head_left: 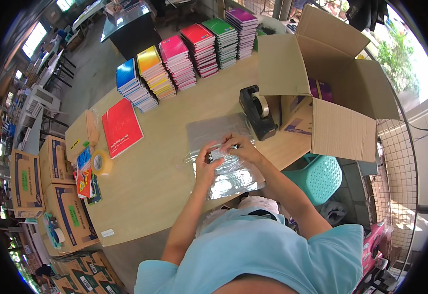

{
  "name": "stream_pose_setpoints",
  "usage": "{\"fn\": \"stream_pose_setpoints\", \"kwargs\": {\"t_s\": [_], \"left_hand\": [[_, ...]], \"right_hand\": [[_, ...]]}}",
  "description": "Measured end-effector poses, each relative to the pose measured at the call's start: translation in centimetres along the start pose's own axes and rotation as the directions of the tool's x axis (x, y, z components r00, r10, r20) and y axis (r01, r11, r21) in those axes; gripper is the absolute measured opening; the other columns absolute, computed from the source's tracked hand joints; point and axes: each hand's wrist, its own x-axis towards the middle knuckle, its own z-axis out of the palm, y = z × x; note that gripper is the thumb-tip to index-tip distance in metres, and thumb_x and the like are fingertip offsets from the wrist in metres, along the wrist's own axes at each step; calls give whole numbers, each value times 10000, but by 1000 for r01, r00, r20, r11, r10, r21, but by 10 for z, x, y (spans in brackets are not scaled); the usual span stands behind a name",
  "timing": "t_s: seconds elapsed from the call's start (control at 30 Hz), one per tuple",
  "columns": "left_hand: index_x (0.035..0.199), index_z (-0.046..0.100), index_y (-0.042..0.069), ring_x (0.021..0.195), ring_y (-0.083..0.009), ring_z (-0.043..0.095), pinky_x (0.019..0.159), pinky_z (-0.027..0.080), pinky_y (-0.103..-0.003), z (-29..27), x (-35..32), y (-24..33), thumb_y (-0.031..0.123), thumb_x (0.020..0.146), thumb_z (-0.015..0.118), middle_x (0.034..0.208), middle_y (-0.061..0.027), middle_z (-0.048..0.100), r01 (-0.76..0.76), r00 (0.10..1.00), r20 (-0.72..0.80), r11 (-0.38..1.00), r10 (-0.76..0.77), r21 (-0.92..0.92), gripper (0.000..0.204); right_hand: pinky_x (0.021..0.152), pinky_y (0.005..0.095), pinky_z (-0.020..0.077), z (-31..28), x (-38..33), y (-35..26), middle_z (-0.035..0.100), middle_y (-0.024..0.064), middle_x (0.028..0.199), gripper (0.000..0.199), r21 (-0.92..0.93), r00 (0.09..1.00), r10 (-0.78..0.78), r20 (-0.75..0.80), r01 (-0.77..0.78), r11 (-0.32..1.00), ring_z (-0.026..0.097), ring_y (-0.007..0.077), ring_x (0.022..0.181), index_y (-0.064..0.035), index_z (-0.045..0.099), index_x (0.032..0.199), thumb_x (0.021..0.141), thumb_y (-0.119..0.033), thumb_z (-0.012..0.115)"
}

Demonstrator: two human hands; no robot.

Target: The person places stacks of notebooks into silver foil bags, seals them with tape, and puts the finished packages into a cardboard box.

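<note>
Both hands are met over a clear plastic bag lying near the table's near edge, right in front of the body. The left hand is closed on the bag's upper left part, fingers curled and pinched on the film; the right hand is pinched on the top edge just beside it, fingertips together on a small dark item at the bag mouth, too small to identify. Step in hand is judged as working the bag opening, either sealing or loading it. Next move is judged to need the film kept taut between both pinches while the mouth is handled, since crinkled plastic slips easily. A black tape dispenser is standing just beyond the right hand, near the open cardboard box at the table's right end. Stacks of coloured notebooks are lined along the far edge, well apart. A red notebook and a roll of tape are lying to the left. Open tabletop is left between the bag and the red notebook; room to the right is tight, bounded by dispenser and box
</note>
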Motion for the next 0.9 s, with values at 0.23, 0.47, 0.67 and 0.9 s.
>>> {"fn": "stream_pose_setpoints", "kwargs": {"t_s": [0.23,0.47,0.67,0.9], "left_hand": [[874,735,35,1144,-227,551,853,512,-306,0,-5,-14,-102,700,741,1075,-77,552,-149,987,-37,983,154,110,222],[805,747,46,1145,-224,548,802,532,-286,8,-13,-17,-116,713,712,1087,-86,547,-189,975,-82,962,208,195,189],[811,745,43,1121,-213,549,807,488,-296,11,-15,-11,-76,735,714,1067,-97,564,-207,964,-106,940,243,271,145],[801,729,27,1099,-202,562,758,509,-282,10,-13,-16,-84,751,701,1087,-115,558,-194,970,-103,959,218,209,126]], "right_hand": [[928,341,453,-2,-14,-27,518,117,1278,215,-348,974,-146,174,199,916,510,204,1192,-69,755,954,770,10,676],[736,442,520,-113,-23,3,659,157,1066,200,-766,539,-551,-637,-365,529,656,306,913,-50,706,998,823,-147,702],[651,395,486,-143,-2,0,605,84,660,269,-437,606,-22,-795,-547,713,601,224,672,8,694,897,824,-244,756],[555,289,418,-130,-15,-16,609,27,692,240,-124,648,238,-724,-461,879,508,127,599,-37,703,851,822,-266,765]]}}
